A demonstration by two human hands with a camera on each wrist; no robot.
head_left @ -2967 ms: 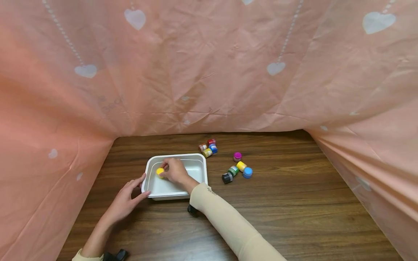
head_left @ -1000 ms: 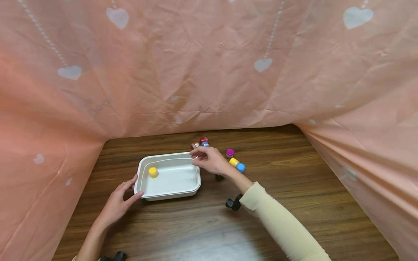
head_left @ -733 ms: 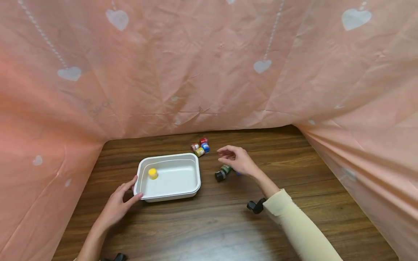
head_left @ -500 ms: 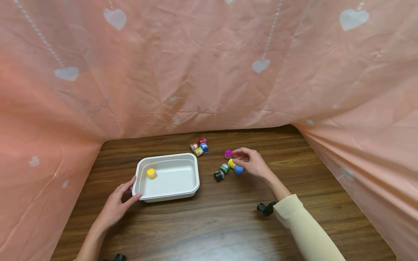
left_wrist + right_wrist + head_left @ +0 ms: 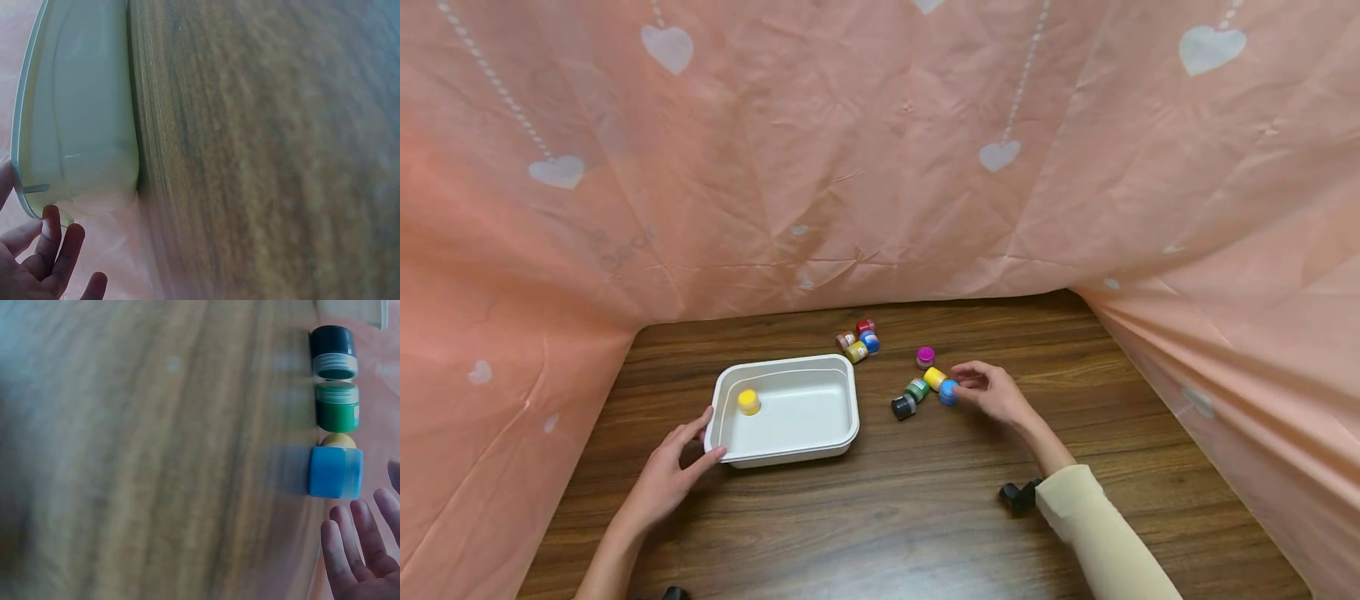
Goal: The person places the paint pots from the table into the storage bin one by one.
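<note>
A white plastic tray (image 5: 797, 417) stands on the table with a yellow-lidded paint pot (image 5: 748, 402) upright inside, near its left end. My left hand (image 5: 666, 471) holds the tray's near left corner, thumb on the rim and fingers at the end wall. To the right, my right hand (image 5: 996, 393) hovers by a blue paint pot (image 5: 948, 392), fingers loosely bent. In the right wrist view, those fingers are spread and apart from the blue pot. Touching or close to it lie a yellow pot (image 5: 935, 378), a green pot (image 5: 917, 389) and a black-lidded pot (image 5: 903, 407).
A magenta-lidded pot (image 5: 925, 357) stands just behind the yellow one. Behind the tray's right corner sit a red pot (image 5: 866, 326), another blue pot (image 5: 869, 340), a gold pot (image 5: 856, 352) and a brownish pot (image 5: 846, 340). A pink curtain (image 5: 850, 167) bounds the table's back and sides.
My right hand let go of the yellow-lidded pot in the tray, moved right over the table, and came down beside the blue pot. The left hand stays at the tray's corner.
</note>
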